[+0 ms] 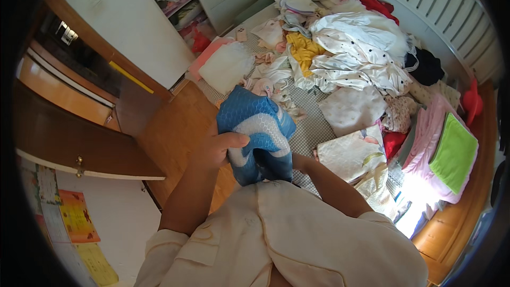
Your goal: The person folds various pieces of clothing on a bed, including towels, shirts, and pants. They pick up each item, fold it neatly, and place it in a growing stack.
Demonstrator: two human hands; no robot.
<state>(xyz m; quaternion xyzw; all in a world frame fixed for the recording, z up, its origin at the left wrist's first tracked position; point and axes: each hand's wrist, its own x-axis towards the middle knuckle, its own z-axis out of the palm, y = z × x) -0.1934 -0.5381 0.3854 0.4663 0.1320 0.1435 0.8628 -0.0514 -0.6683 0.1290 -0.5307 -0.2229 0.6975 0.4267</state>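
A blue and white bundle of fabric (259, 119) with a honeycomb pattern is held up close in front of my chest. My left hand (223, 147) grips its left side, the thumb pressed on the front. On the other side, my right hand (301, 163) is mostly hidden behind the bundle; only the wrist and back of the hand show. A dark hollow opens at the bundle's lower end. Beyond it, loose clothes lie heaped on a bed with a checked cover (306, 131), among them a white dotted garment (358, 57) and a yellow garment (303, 52).
Folded pink bedding (426, 139) with a green piece (454, 153) on top stands at the right. A folded floral cloth (350, 153) lies nearer. A wooden bed edge (450, 243) runs along the right. An open brown door (79, 135) is at left, a white radiator (430, 0) behind.
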